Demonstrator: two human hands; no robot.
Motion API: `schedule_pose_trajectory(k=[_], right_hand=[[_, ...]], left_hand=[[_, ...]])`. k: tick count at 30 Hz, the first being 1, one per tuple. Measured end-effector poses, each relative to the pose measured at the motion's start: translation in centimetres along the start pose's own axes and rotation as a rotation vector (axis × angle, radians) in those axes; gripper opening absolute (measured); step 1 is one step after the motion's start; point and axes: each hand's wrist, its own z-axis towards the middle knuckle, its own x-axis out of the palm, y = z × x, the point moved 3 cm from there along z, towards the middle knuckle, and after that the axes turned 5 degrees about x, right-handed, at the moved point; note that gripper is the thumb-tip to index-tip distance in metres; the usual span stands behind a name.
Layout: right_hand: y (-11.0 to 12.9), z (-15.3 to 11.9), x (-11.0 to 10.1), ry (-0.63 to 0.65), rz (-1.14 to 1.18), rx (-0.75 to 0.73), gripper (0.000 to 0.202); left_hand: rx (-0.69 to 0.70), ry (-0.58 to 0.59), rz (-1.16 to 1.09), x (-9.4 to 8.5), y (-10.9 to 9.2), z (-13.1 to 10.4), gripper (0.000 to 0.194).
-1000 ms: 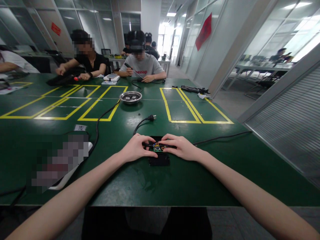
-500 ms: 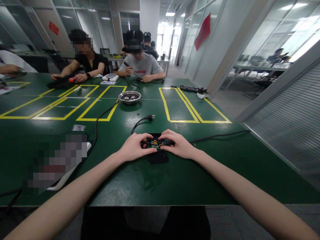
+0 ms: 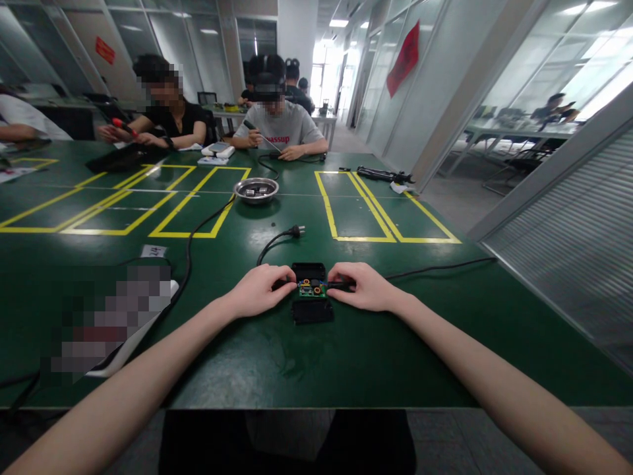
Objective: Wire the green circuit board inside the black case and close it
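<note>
A small green circuit board (image 3: 312,289) with copper-coloured ring coils lies between my hands. My left hand (image 3: 260,289) is closed on the black cable at the board's left end. At the right end, my right hand (image 3: 363,286) pinches the other black cable (image 3: 341,285). Just beyond the board sits one black plastic case half (image 3: 308,270), its hollow side up. The other black case half (image 3: 312,311) lies flat on the near side. From behind my left hand a cord runs out to a black power plug (image 3: 297,231).
On the green table (image 3: 277,369) stands a metal bowl (image 3: 256,190) with small metal parts. A blurred-out object (image 3: 113,323) and a cable lie at left. Across the table, a person (image 3: 279,125) holds a screwdriver; another person (image 3: 173,119) holds a red-handled tool. A folded tripod (image 3: 383,175) lies far right.
My hands have moved apart, from around the board to the cables at its two ends. The board and far case half are now more exposed. The co-worker at left has raised the red-handled tool.
</note>
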Motion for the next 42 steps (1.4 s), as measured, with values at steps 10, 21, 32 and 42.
schedule_pose_trajectory(k=[10,21,32,42], right_hand=[[0.26,0.10,0.47,-0.014,-0.017,-0.003,0.007],[0.04,0.07,0.09,-0.070,-0.047,-0.030,0.007],[0.23,0.00,-0.05,-0.065,-0.045,-0.039,0.010],[0.64,-0.03,-0.26,-0.067,-0.017,-0.053,0.011]], left_hand=[[0.017,-0.004,0.051,-0.24,0.29,0.01,0.017],[0.047,0.043,-0.005,-0.41,-0.15,-0.43,0.019],[0.039,0.025,0.005,-0.51,0.00,-0.29,0.021],[0.018,-0.040,0.038,-0.72,-0.09,-0.13,0.023]])
